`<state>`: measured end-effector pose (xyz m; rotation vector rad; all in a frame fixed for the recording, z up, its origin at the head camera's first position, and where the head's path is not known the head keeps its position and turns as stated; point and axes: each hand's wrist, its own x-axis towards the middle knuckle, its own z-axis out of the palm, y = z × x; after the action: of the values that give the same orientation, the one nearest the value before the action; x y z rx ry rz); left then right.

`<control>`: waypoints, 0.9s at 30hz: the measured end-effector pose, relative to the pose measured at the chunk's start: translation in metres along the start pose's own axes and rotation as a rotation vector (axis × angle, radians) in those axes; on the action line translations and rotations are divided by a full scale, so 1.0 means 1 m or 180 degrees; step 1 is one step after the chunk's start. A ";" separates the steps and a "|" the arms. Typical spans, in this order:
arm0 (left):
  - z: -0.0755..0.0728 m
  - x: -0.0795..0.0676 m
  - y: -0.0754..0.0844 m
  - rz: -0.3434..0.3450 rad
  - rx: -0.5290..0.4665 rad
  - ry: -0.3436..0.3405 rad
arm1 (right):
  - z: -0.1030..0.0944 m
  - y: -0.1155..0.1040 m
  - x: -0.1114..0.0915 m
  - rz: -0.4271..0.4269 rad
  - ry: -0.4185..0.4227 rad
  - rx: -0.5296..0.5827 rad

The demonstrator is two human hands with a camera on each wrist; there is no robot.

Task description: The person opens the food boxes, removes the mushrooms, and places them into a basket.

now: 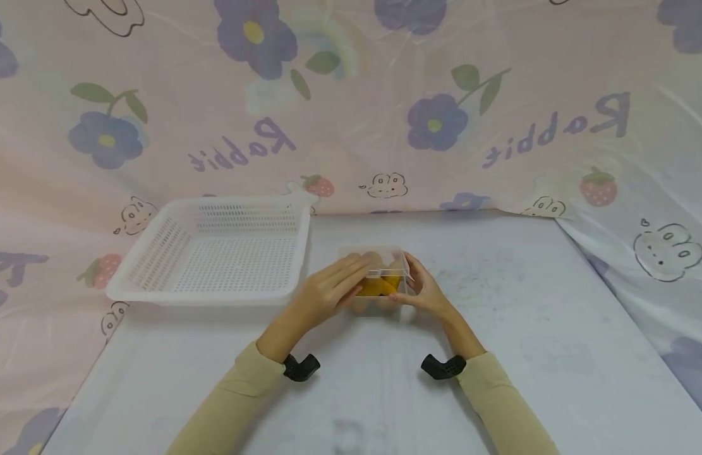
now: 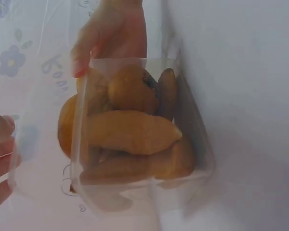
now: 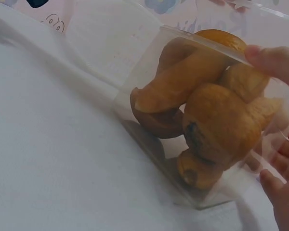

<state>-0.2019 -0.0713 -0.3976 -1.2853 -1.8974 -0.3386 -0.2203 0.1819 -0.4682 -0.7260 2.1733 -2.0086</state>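
Observation:
A clear plastic box (image 2: 197, 144) stands on the table, filled with yellow to orange-brown pieces (image 2: 135, 132), some round, some long and tapered. Its clear lid (image 1: 379, 259) sits tilted above the opening, with a gap along the near side. My left hand (image 1: 332, 287) holds the lid from the left, fingers laid across it. At the right end my right hand (image 1: 423, 287) grips the box, its thumb on the near rim and other fingers around the side. The right wrist view shows a dark patch on one round piece (image 3: 219, 122).
A white slotted plastic basket (image 1: 214, 300) stands left of the box, towards the back. Behind the white table (image 1: 532, 316) hangs a pink printed cloth (image 1: 351, 126). Black curved pieces (image 1: 301, 367) sit at both wrists.

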 end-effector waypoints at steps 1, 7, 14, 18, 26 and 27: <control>-0.004 -0.001 0.001 0.0019 -0.0005 0.0012 | 0.000 0.000 0.000 0.0012 0.0004 0.0007; -0.021 -0.013 0.008 0.0139 0.0087 0.0019 | 0.001 -0.001 0.000 0.0059 -0.0002 0.0013; -0.024 -0.024 0.013 0.0114 0.0195 -0.0022 | 0.001 -0.002 0.000 0.0129 0.0017 0.0043; -0.022 -0.026 0.012 0.0058 0.0182 -0.0034 | 0.001 -0.002 -0.001 0.0129 -0.0006 0.0065; -0.020 -0.022 0.009 -0.0125 0.0089 -0.0045 | 0.001 -0.004 -0.002 0.0112 -0.0025 0.0029; -0.020 -0.021 0.008 -0.0153 0.0088 -0.0041 | 0.001 -0.004 -0.002 0.0113 -0.0024 0.0021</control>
<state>-0.1821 -0.0932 -0.4021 -1.2281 -1.9396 -0.3285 -0.2172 0.1814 -0.4649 -0.6881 2.1587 -1.9916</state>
